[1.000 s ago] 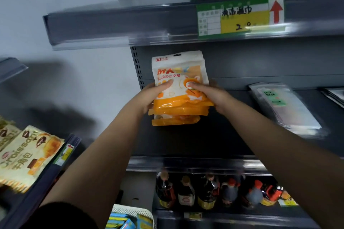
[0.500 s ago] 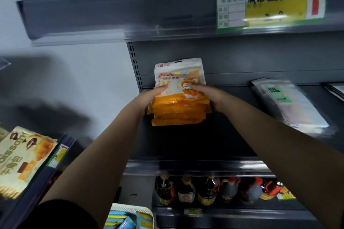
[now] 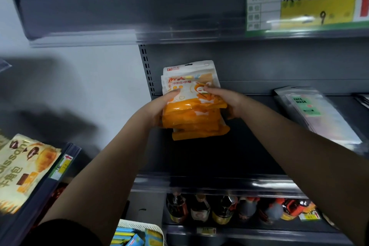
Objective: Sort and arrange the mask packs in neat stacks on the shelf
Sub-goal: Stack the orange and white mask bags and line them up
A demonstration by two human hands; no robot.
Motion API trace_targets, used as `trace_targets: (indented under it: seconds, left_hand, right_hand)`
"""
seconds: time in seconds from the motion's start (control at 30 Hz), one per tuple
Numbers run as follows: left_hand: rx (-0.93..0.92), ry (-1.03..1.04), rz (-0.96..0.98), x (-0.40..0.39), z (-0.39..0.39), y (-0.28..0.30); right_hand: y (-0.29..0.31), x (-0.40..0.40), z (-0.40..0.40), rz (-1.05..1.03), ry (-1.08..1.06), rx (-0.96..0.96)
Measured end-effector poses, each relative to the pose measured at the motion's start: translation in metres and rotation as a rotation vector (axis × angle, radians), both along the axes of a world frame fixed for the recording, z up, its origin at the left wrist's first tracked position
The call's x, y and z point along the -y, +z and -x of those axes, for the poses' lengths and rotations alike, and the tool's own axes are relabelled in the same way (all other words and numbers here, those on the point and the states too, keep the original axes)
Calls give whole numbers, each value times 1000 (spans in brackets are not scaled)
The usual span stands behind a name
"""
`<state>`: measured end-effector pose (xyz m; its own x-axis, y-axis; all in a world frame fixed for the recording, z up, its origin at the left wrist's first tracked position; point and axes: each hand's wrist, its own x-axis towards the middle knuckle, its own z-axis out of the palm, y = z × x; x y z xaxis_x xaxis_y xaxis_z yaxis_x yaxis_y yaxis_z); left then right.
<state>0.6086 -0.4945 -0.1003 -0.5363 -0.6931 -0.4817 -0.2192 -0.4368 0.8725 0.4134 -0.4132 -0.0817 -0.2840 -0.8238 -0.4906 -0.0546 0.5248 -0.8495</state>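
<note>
A stack of orange-and-white mask packs (image 3: pixel 194 114) sits at the far left of the dark grey shelf (image 3: pixel 219 158), close to the back panel. My left hand (image 3: pixel 157 108) grips the stack's left side, thumb on the top pack. My right hand (image 3: pixel 227 102) grips its right side, fingers lying across the top pack's print. The packs are slightly fanned, their orange lower edges stepping out toward me. To the right lies a separate pile of clear-wrapped face mask packs (image 3: pixel 315 116) with a green label.
An upper shelf edge (image 3: pixel 139 14) with a green-yellow price tag (image 3: pixel 303 6) overhangs above. Bottles (image 3: pixel 219 209) stand on the shelf below. A croissant bag (image 3: pixel 22 168) lies on a rack at left. A white basket (image 3: pixel 137 233) with blue packs is near the bottom.
The stack has sunk from a raised, tilted hold down onto the shelf, both hands staying on its sides. The view has moved closer and shifted left.
</note>
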Motion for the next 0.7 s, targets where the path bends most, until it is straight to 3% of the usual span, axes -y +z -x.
trace_targets:
  seconds: [0.1, 0.47, 0.6, 0.7]
  left_hand:
    - [-81, -15, -35, 1, 3, 3]
    - [-204, 19, -54, -13, 13, 2]
    - [-211, 89, 177, -22, 15, -5]
    - [-254, 82, 411, -31, 14, 2]
  right_hand:
    - [-4, -3, 5, -24, 11, -59]
    - [-13, -20, 18, 19, 36, 172]
    - [-21, -33, 26, 246, -34, 318]
    - [-20, -43, 28, 491, -50, 237]
